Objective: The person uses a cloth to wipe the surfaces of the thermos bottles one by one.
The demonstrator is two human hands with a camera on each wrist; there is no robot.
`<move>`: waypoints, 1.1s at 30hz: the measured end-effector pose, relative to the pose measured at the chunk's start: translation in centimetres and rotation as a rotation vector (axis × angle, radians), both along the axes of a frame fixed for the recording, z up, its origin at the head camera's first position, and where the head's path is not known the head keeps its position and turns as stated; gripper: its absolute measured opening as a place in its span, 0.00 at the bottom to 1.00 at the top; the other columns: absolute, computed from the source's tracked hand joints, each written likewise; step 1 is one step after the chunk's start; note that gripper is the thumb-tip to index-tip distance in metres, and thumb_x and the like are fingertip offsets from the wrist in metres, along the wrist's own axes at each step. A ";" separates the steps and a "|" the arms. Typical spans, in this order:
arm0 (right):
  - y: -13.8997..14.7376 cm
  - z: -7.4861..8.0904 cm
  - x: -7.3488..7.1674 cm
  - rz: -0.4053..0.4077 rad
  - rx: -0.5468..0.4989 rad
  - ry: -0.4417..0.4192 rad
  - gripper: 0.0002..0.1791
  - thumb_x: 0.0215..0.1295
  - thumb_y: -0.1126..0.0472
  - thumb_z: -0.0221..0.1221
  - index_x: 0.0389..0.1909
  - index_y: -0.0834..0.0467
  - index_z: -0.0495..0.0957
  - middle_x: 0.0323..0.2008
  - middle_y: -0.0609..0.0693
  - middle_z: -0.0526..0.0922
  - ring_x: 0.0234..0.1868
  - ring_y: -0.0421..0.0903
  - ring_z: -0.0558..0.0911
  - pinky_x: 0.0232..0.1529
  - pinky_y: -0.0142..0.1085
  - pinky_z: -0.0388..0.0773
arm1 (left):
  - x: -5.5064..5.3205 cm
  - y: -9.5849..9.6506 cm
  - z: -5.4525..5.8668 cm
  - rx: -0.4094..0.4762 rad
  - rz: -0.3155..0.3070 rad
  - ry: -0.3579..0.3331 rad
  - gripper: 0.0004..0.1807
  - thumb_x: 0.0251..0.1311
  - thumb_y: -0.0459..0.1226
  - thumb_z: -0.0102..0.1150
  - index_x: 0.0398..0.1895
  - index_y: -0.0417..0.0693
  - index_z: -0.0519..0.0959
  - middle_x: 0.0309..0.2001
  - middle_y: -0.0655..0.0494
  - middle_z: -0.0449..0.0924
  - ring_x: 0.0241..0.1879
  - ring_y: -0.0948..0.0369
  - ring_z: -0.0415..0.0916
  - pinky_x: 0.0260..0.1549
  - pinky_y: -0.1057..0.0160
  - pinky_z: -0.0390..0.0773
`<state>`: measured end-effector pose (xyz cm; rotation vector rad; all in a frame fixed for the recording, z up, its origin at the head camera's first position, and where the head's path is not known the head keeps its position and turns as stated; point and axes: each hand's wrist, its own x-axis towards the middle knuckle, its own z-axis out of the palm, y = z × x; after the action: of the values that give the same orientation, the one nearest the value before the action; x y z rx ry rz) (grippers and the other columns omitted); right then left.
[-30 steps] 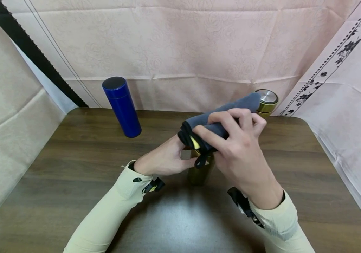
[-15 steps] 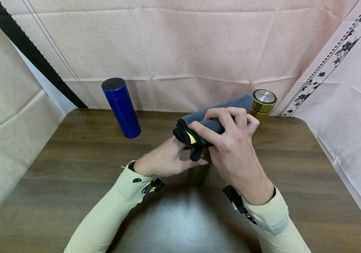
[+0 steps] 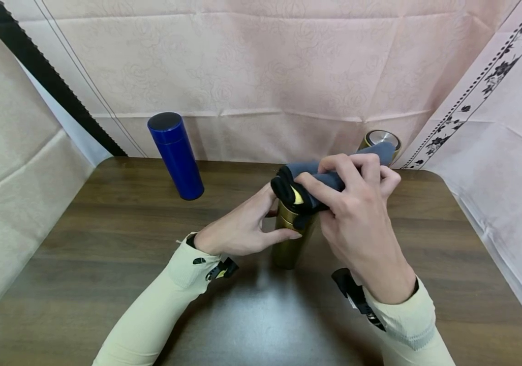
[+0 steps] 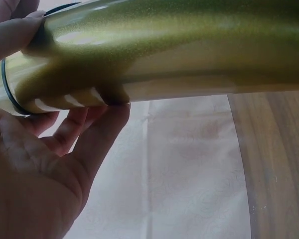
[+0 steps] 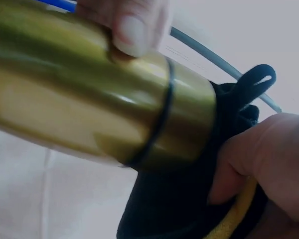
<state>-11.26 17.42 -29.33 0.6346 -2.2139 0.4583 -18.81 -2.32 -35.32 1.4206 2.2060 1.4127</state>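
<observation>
A gold thermos flask (image 3: 288, 244) stands upright on the table in front of me. My left hand (image 3: 247, 229) holds it near the lid seam, thumb on the near side; in the left wrist view the fingers (image 4: 107, 129) touch the flask's side. My right hand (image 3: 357, 213) grips a folded grey-blue cloth (image 3: 306, 168) with black edging, a yellow patch and a black loop (image 5: 256, 82). In the right wrist view the black part of the cloth lies against the top of the flask's lid (image 5: 194, 117). The cloth and right hand hide the lid's top in the head view.
A blue flask (image 3: 176, 155) with a dark top stands at the back left of the wooden table (image 3: 105, 244). Another gold flask (image 3: 381, 137) with a silver lid stands at the back right, partly behind the cloth. Pale patterned fabric (image 3: 242, 66) hangs behind the table.
My right hand with the cloth shifted left, then back right over the flask's top, covering more of the rear gold flask again. The left hand and the held flask stay in place.
</observation>
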 end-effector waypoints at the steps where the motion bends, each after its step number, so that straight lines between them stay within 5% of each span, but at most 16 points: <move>1: 0.1 0.1 0.1 0.005 0.003 0.004 0.31 0.46 0.81 0.49 0.45 0.53 0.87 0.45 0.59 0.79 0.51 0.66 0.67 0.50 0.66 0.52 | 0.0 -0.1 0.0 -0.008 0.008 0.003 0.45 0.64 0.44 0.69 0.78 0.66 0.53 0.74 0.66 0.58 0.68 0.66 0.67 0.62 0.60 0.79; 5: 0.5 0.5 0.7 0.029 0.034 0.011 0.33 0.43 0.79 0.43 0.42 0.53 0.87 0.43 0.58 0.79 0.49 0.65 0.67 0.49 0.66 0.51 | 0.1 -0.1 -0.1 -0.028 0.021 0.023 0.38 0.65 0.45 0.68 0.73 0.63 0.59 0.69 0.63 0.62 0.66 0.66 0.69 0.60 0.61 0.80; 13: 0.0 0.3 0.9 0.126 0.060 0.078 0.30 0.44 0.80 0.47 0.42 0.55 0.87 0.43 0.57 0.80 0.49 0.62 0.68 0.48 0.65 0.53 | 0.1 -0.2 -0.3 -0.020 0.004 0.046 0.32 0.64 0.39 0.69 0.68 0.60 0.65 0.64 0.61 0.65 0.64 0.65 0.68 0.63 0.63 0.77; 18: -0.9 -0.2 0.4 0.164 0.061 0.102 0.29 0.50 0.81 0.49 0.43 0.51 0.86 0.43 0.55 0.79 0.50 0.61 0.68 0.50 0.64 0.55 | 0.2 -0.5 -0.3 -0.054 0.022 -0.028 0.36 0.64 0.36 0.67 0.71 0.61 0.62 0.64 0.65 0.67 0.60 0.66 0.71 0.65 0.60 0.74; 22: -1.3 -0.5 0.1 0.140 0.040 0.088 0.27 0.53 0.81 0.51 0.43 0.50 0.86 0.44 0.55 0.79 0.50 0.61 0.69 0.51 0.64 0.54 | 0.3 -0.7 -0.4 -0.064 0.032 -0.065 0.36 0.63 0.32 0.66 0.72 0.59 0.63 0.63 0.64 0.71 0.59 0.65 0.72 0.67 0.58 0.73; 33: -1.2 -0.6 -0.2 0.056 -0.008 0.029 0.28 0.53 0.79 0.51 0.45 0.49 0.87 0.45 0.56 0.80 0.53 0.62 0.68 0.52 0.65 0.53 | 0.3 -0.6 -0.5 -0.092 0.055 0.001 0.37 0.65 0.39 0.67 0.75 0.57 0.61 0.68 0.62 0.69 0.65 0.65 0.69 0.68 0.58 0.72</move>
<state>-11.49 16.24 -29.98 0.6969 -2.1701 0.4831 -18.47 -2.89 -35.82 1.3412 2.2953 1.3080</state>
